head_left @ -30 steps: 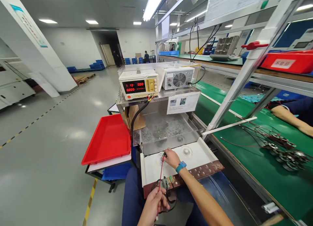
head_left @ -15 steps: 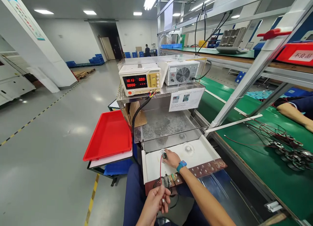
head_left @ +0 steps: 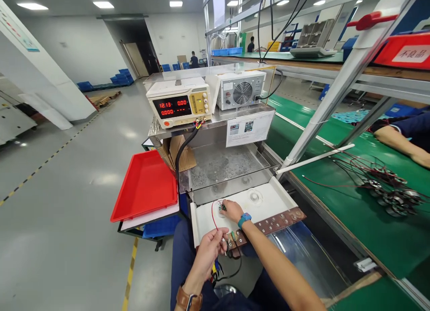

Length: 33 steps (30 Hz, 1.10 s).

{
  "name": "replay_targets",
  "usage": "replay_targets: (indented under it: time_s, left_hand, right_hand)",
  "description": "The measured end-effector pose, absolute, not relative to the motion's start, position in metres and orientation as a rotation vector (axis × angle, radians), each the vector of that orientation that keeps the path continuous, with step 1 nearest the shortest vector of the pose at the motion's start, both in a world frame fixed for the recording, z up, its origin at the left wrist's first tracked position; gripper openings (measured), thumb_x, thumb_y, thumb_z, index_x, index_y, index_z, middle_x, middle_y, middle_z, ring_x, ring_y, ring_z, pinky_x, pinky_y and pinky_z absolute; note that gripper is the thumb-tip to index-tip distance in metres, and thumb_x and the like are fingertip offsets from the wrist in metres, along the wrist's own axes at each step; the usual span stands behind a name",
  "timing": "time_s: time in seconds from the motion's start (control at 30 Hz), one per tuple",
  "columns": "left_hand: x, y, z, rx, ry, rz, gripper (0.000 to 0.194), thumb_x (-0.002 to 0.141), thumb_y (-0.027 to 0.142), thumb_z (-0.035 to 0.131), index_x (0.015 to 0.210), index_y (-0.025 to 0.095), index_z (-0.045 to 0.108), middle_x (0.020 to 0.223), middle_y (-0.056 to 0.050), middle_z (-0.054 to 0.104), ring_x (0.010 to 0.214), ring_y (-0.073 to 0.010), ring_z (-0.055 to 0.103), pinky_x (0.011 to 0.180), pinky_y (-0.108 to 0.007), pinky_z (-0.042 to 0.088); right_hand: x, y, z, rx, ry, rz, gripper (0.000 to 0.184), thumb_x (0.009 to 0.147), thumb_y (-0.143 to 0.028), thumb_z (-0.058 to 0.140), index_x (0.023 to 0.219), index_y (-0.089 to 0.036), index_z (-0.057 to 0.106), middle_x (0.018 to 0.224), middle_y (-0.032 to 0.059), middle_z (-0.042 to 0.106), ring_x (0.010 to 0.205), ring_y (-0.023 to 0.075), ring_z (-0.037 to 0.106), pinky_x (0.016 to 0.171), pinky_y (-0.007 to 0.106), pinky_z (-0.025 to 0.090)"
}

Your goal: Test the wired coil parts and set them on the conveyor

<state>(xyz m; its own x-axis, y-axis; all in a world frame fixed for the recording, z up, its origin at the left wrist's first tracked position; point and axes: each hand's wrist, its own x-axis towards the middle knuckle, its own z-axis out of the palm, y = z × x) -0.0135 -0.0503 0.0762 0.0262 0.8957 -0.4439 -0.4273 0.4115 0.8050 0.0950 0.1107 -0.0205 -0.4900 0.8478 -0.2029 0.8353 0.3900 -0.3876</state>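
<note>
My right hand (head_left: 233,211), a blue watch on its wrist, grips a small round part with green on it (head_left: 221,207), mostly covered by the fingers, on the left side of the white tray (head_left: 242,212). A thin red wire (head_left: 212,215) loops from that part toward my left hand (head_left: 212,244). Thumb and fingers of the left hand are closed on the wire near its end, where a small white tip shows. Just beyond these fingers runs a brown strip with metal eyelets (head_left: 277,223), with a black cable (head_left: 240,264) hanging below.
A power supply (head_left: 178,104) reading 12.13 stands on the metal shelf ahead, beside a grey unit with a fan (head_left: 242,91). To the left is a red tray (head_left: 144,185). Wired metal rings (head_left: 396,196) lie on the green bench (head_left: 336,203) at right, near another person's arm (head_left: 399,138).
My left hand has moved up toward the brown strip and nearer my right hand, so the red wire now bows to the left. The right hand still holds the small part.
</note>
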Motion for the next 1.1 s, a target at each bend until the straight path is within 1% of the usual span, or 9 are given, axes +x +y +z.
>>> replay_targets:
  time_s: [0.07, 0.13, 0.2, 0.27, 0.4, 0.57, 0.67, 0.83, 1.1]
  left_hand:
    - [-0.014, -0.044, 0.073, 0.543, 1.126, 1.093, 0.054, 0.065, 0.057, 0.078, 0.094, 0.012, 0.069, 0.078, -0.002, 0.061, 0.058, -0.0084, 0.054, 0.054, -0.022, 0.039]
    - [-0.013, -0.037, 0.068, 0.593, 1.141, 1.070, 0.054, 0.066, 0.055, 0.078, 0.096, 0.012, 0.067, 0.071, -0.001, 0.061, 0.058, -0.0100, 0.055, 0.056, -0.023, 0.042]
    - [-0.012, -0.028, 0.060, 0.675, 1.181, 1.050, 0.053, 0.067, 0.055, 0.076, 0.097, 0.012, 0.065, 0.063, -0.001, 0.062, 0.057, -0.0113, 0.056, 0.059, -0.024, 0.044]
    - [-0.011, -0.019, 0.050, 0.805, 1.282, 1.060, 0.052, 0.069, 0.056, 0.071, 0.095, 0.012, 0.065, 0.062, -0.002, 0.063, 0.058, -0.0135, 0.058, 0.061, -0.026, 0.046]
    - [-0.006, 0.000, 0.029, 1.066, 1.496, 1.082, 0.039, 0.069, 0.051, 0.066, 0.082, 0.014, 0.066, 0.067, -0.003, 0.065, 0.063, -0.0166, 0.059, 0.062, -0.028, 0.044]
    - [-0.002, 0.008, 0.004, 1.228, 1.602, 1.000, 0.023, 0.069, 0.039, 0.063, 0.066, 0.017, 0.067, 0.064, -0.002, 0.067, 0.065, -0.0175, 0.056, 0.066, -0.028, 0.041]
    - [-0.001, 0.008, -0.005, 1.292, 1.648, 0.946, 0.023, 0.072, 0.039, 0.060, 0.062, 0.018, 0.065, 0.062, -0.002, 0.066, 0.064, -0.0177, 0.056, 0.065, -0.027, 0.040]
    - [-0.002, 0.007, -0.012, 1.347, 1.663, 0.891, 0.025, 0.074, 0.040, 0.056, 0.066, 0.019, 0.066, 0.063, -0.001, 0.066, 0.064, -0.0177, 0.057, 0.065, -0.027, 0.040]
    - [-0.003, 0.009, -0.017, 1.363, 1.659, 0.862, 0.026, 0.075, 0.040, 0.055, 0.063, 0.018, 0.062, 0.059, 0.000, 0.061, 0.060, -0.0159, 0.054, 0.061, -0.025, 0.037]
  right_hand:
    - [0.097, 0.113, -0.020, -1.574, -2.591, 0.733, 0.029, 0.086, -0.039, 0.061, 0.106, -0.019, 0.060, 0.101, 0.0084, 0.069, 0.094, 0.0220, 0.064, 0.073, 0.027, 0.038]
    - [0.098, 0.116, -0.021, -1.562, -2.585, 0.766, 0.031, 0.085, -0.041, 0.063, 0.106, -0.019, 0.060, 0.097, 0.0069, 0.070, 0.092, 0.0216, 0.064, 0.071, 0.026, 0.037]
    - [0.100, 0.118, -0.024, -1.539, -2.579, 0.783, 0.032, 0.084, -0.042, 0.064, 0.107, -0.020, 0.059, 0.094, 0.0057, 0.071, 0.090, 0.0213, 0.065, 0.069, 0.026, 0.037]
    - [0.101, 0.118, -0.026, -1.523, -2.574, 0.775, 0.034, 0.084, -0.043, 0.063, 0.109, -0.020, 0.058, 0.094, 0.0054, 0.071, 0.090, 0.0213, 0.065, 0.070, 0.026, 0.037]
    - [0.101, 0.118, -0.031, -1.541, -2.582, 0.737, 0.036, 0.085, -0.042, 0.060, 0.113, -0.020, 0.057, 0.097, 0.0069, 0.071, 0.094, 0.0224, 0.065, 0.073, 0.026, 0.038]
    - [0.100, 0.117, -0.032, -1.556, -2.589, 0.709, 0.035, 0.086, -0.042, 0.058, 0.114, -0.020, 0.056, 0.098, 0.0081, 0.072, 0.093, 0.0232, 0.065, 0.073, 0.027, 0.038]
    - [0.100, 0.117, -0.032, -1.558, -2.589, 0.696, 0.033, 0.086, -0.042, 0.058, 0.112, -0.021, 0.056, 0.097, 0.0074, 0.072, 0.092, 0.0229, 0.065, 0.071, 0.027, 0.038]
    - [0.101, 0.117, -0.032, -1.561, -2.583, 0.695, 0.034, 0.085, -0.043, 0.058, 0.111, -0.022, 0.055, 0.097, 0.0065, 0.071, 0.091, 0.0227, 0.065, 0.071, 0.027, 0.038]
    - [0.100, 0.118, -0.036, -1.554, -2.579, 0.692, 0.034, 0.086, -0.042, 0.056, 0.113, -0.021, 0.056, 0.096, 0.0067, 0.071, 0.091, 0.0224, 0.065, 0.072, 0.027, 0.037]
